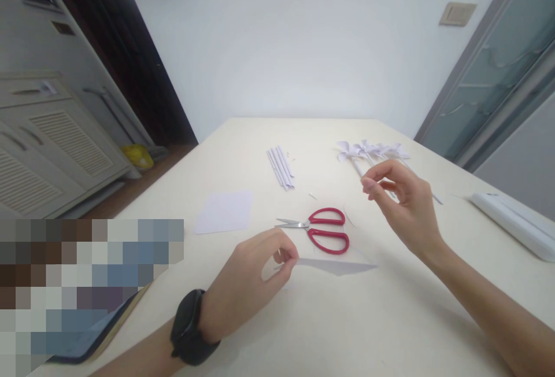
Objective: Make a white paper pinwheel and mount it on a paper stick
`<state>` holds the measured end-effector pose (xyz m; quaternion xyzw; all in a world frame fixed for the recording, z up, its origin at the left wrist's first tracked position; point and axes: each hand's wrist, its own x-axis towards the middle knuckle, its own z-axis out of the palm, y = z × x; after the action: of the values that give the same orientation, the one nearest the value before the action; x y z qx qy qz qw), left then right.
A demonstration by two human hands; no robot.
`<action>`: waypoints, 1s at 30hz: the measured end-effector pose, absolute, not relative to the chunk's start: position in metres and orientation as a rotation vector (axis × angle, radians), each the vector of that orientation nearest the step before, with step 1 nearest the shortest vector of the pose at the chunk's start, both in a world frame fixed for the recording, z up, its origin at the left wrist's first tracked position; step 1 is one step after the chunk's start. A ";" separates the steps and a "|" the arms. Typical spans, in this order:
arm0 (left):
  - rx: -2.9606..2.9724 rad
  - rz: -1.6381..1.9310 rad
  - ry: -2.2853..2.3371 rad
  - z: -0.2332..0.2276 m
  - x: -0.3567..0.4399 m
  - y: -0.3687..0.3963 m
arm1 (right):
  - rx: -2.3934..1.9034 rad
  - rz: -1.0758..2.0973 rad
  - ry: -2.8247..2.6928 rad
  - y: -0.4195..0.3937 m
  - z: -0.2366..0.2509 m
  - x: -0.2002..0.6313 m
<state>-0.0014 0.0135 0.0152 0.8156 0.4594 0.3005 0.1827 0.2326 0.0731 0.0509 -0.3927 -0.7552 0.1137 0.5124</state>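
scissors [328, 230]: red handles | paper sheet [224, 212]: white | table [390, 319]: cream

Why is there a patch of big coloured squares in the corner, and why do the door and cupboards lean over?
In the head view the lower left is covered by a blocky mosaic that hides what lies there. The wide lens bends the edges, so the cupboards and glass door tilt. Light is soft and even; the left hand and right hand cast faint shadows on the table. The scissors look sharp.
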 end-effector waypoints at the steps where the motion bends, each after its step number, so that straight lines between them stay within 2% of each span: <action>1: 2.293 0.843 1.318 0.015 -0.001 0.014 | -0.918 0.292 -1.852 0.072 0.050 0.231; 8: 2.361 0.908 1.401 0.012 -0.003 0.017 | -0.700 0.310 -2.415 0.040 0.034 0.202; 21: 2.512 0.995 1.340 0.011 -0.001 0.012 | -0.826 0.375 -2.450 0.041 0.025 0.197; 30: 2.650 1.057 1.239 0.009 0.002 0.009 | -0.675 0.333 -2.523 0.034 0.019 0.193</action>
<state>0.0022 0.0087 0.0086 0.8519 0.3984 0.3397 0.0156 0.1927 0.0343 0.0192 -0.2482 -0.9275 0.1224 0.2515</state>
